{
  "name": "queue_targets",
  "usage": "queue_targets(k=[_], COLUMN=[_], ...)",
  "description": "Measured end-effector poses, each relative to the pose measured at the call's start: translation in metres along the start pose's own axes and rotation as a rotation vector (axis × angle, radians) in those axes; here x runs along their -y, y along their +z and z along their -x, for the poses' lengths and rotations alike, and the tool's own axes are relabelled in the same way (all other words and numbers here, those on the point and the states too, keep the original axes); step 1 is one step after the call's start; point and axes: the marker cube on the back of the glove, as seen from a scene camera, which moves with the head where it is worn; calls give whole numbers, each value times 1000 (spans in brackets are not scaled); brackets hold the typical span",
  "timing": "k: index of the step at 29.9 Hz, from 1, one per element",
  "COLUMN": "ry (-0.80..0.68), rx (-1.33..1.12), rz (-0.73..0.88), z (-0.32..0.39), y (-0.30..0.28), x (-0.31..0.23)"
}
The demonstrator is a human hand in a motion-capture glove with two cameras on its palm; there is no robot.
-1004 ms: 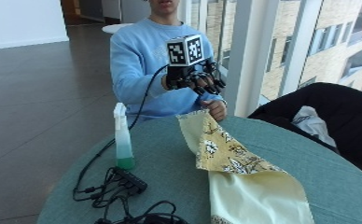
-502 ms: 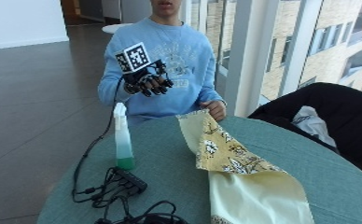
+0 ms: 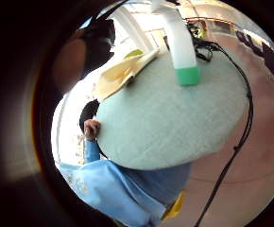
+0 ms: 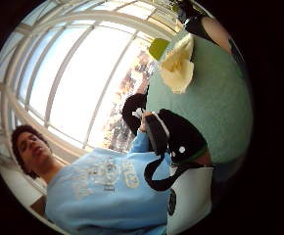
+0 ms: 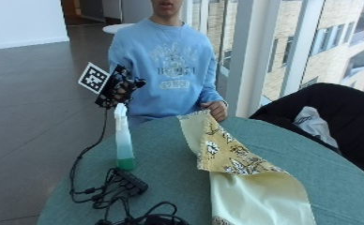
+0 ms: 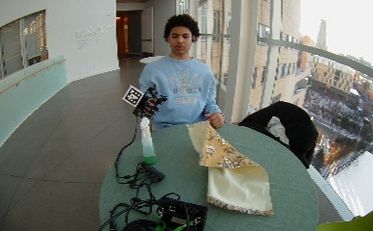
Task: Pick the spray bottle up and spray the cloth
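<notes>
Black-gloved right hand point(image 5: 121, 87) has dropped to just above the tall white spray bottle w/ green base point(image 5: 124, 139), centre-left; fingers loosely curled, holding nothing. Yellow patterned cloth point(image 5: 238, 173) lies centre-right; black cables point(image 5: 116, 187) lower left.

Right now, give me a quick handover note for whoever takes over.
Right hand: gloved, above the spray bottle, holding nothing; whether it touches the nozzle is unclear.
Bare hand: holds the cloth at its far edge.
Bottle: upright on the table, beside the cloth, apart from it.
Done: nothing yet.
Left: grip the bottle, lift, aim at the cloth, spray.
</notes>
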Motion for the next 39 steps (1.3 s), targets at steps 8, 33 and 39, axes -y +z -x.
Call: queue_targets(k=[8, 33, 39], ry=[171, 320, 301], rx=[77, 221, 258], rz=[-71, -63, -143], z=[-45, -115, -119], y=[-3, 38, 48], x=[28, 133, 144])
